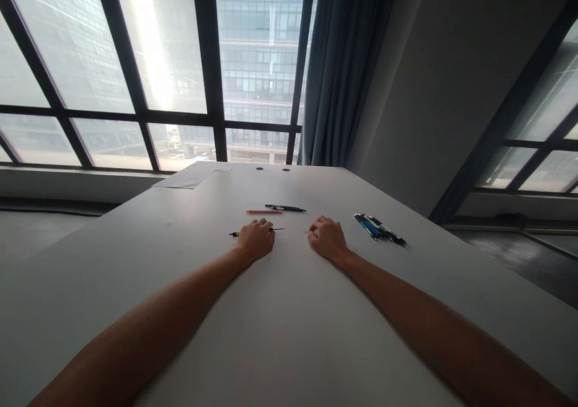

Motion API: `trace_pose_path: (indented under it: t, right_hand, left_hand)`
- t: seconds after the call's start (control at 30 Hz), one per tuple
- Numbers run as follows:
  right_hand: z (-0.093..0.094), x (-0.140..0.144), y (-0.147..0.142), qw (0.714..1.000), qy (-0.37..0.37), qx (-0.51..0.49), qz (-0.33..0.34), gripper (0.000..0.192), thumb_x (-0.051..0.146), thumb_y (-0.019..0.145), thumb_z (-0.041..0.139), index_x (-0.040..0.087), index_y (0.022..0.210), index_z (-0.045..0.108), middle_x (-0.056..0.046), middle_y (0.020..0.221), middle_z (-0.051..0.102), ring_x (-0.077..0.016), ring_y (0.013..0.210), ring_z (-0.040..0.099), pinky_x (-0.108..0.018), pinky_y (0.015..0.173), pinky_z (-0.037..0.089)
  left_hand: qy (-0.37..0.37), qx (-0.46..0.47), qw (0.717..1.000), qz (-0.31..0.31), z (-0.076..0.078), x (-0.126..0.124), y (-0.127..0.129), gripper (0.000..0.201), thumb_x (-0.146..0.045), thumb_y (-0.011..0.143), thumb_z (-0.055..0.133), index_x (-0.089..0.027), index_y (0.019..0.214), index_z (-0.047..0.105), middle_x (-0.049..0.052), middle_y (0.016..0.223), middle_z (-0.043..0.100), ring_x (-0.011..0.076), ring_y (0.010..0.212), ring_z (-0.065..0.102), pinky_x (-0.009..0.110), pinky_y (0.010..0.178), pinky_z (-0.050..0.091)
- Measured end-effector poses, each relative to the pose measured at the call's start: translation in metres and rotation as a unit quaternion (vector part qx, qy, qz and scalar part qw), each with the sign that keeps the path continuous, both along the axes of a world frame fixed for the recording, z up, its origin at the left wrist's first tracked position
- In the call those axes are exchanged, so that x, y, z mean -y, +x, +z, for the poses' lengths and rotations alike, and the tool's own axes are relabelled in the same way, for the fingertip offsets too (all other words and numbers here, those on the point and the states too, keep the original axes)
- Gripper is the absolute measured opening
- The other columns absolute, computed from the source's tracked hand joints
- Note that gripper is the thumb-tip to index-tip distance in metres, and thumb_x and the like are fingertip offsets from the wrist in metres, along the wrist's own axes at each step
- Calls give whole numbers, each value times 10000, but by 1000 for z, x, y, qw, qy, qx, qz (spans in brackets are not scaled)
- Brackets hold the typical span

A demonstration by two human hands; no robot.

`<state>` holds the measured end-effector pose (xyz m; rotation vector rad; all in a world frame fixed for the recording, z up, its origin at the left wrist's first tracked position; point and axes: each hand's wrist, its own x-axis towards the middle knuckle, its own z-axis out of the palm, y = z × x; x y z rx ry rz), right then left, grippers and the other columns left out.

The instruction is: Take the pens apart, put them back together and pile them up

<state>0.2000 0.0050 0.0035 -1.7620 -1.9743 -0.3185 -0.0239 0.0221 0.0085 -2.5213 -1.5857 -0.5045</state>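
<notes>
My left hand (256,239) has its fingers curled over a thin pen (236,233); my right hand (326,236) is fisted (contents hidden), pen bundle (379,229) lying beside it.

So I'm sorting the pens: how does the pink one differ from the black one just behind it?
The pink pen is pale and looks slightly shorter; the black pen is dark and a bit longer. The pink pen lies nearer the left hand, the black pen farther back and to the right. Both lie flat on the table, untouched.
</notes>
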Motion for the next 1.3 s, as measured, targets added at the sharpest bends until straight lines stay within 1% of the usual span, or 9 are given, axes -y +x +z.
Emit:
trace_pose_path:
  t: [0.27,0.57,0.77,0.87,0.93,1.0,1.13,1.2,1.3]
  right_hand:
    - [-1,-10,14,999,51,-9,-5,166,222,826,536,164,837,691,-84,973,648,-218,939,544,-330,803,317]
    - [-4,-8,9,1000,27,-13,8,171,245,818,547,177,809,704,-74,962,647,-209,929,545,-326,800,327]
    - [-6,-9,10,1000,13,-16,10,188,248,820,550,187,797,726,-69,945,659,-209,915,548,-328,795,330]
    - [-5,-10,10,999,20,-35,17,188,190,805,536,183,809,723,-66,939,659,-206,913,553,-329,798,334]
    - [-4,-8,8,997,42,-55,35,231,114,790,497,178,843,712,-63,943,655,-199,924,559,-326,808,337]
    - [-1,-3,3,992,69,-65,81,248,85,788,484,171,890,694,-63,960,649,-194,938,561,-323,826,343]
    - [3,11,-14,978,68,-41,195,170,247,852,566,171,969,664,-77,1002,638,-205,964,555,-328,859,354]
    - [4,16,-20,974,54,-32,218,163,288,883,557,184,947,666,-76,990,640,-203,962,555,-332,860,352]
    - [4,17,-23,973,47,-33,224,153,263,902,534,191,903,669,-69,966,643,-194,946,558,-331,854,352]
  left_hand:
    - [11,-2,1000,-12,0,1,1,310,-338,925,399,-186,1086,617,89,1090,633,252,1030,571,349,779,487]
    - [33,1,999,-40,0,2,1,311,-364,933,379,-185,1029,614,80,1042,647,235,974,579,343,758,487]
    - [46,1,998,-53,1,3,1,285,-333,934,371,-191,988,612,71,1012,654,222,940,589,332,752,484]
    - [53,0,997,-63,1,3,0,274,-329,932,382,-190,972,616,69,986,656,221,925,592,332,743,482]
    - [60,-1,996,-72,0,3,0,270,-327,930,390,-190,960,620,69,969,658,223,921,593,335,749,478]
    - [66,-2,995,-81,1,4,1,269,-333,928,400,-189,952,627,71,961,660,226,919,594,338,759,474]
    - [73,-1,992,-107,2,6,1,296,-366,936,403,-194,953,644,77,959,663,227,915,595,349,797,462]
    - [73,2,990,-121,3,6,1,310,-380,942,398,-200,953,651,78,956,662,226,915,593,357,810,457]
    - [69,5,989,-131,4,7,1,323,-394,946,398,-203,949,658,80,959,663,226,921,591,363,818,450]
